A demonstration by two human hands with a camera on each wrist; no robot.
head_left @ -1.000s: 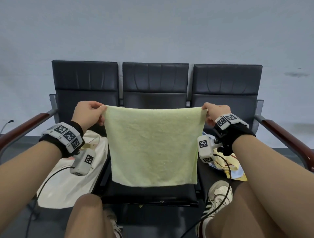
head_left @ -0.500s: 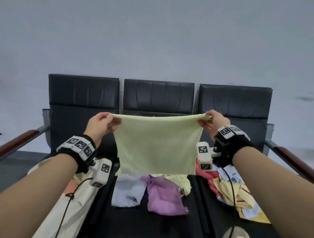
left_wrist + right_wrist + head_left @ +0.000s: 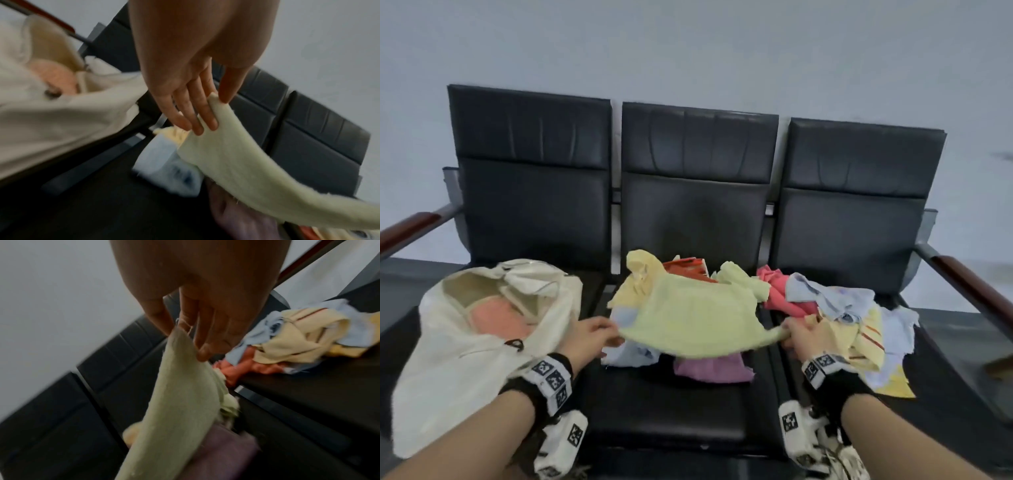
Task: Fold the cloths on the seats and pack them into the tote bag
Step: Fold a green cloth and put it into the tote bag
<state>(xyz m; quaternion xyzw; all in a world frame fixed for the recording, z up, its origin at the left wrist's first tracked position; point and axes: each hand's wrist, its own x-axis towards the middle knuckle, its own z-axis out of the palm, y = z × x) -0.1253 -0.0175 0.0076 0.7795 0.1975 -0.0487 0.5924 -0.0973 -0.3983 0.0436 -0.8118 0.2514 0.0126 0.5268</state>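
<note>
A pale green towel (image 3: 695, 318) lies stretched low over the cloth pile on the middle seat. My left hand (image 3: 599, 334) pinches its near left corner between thumb and fingers (image 3: 205, 113), and the towel (image 3: 236, 162) runs off to the right. My right hand (image 3: 796, 334) pinches the near right corner, thumb against fingers (image 3: 203, 353), with the towel (image 3: 180, 410) hanging away below it. The cream tote bag (image 3: 482, 329) lies open on the left seat with a peach cloth (image 3: 498, 318) inside.
Loose cloths cover the middle and right seats: a purple one (image 3: 710, 371), a pale blue one (image 3: 631, 354), a pink one (image 3: 782, 291) and yellow striped ones (image 3: 859, 339). Dark seat backs (image 3: 698, 192) stand behind. Wooden armrests (image 3: 969, 284) flank the row.
Both hands came down and toward me with the green towel, from spread upright in front of the seat backs to lying low over the pile. The view tilted down.
</note>
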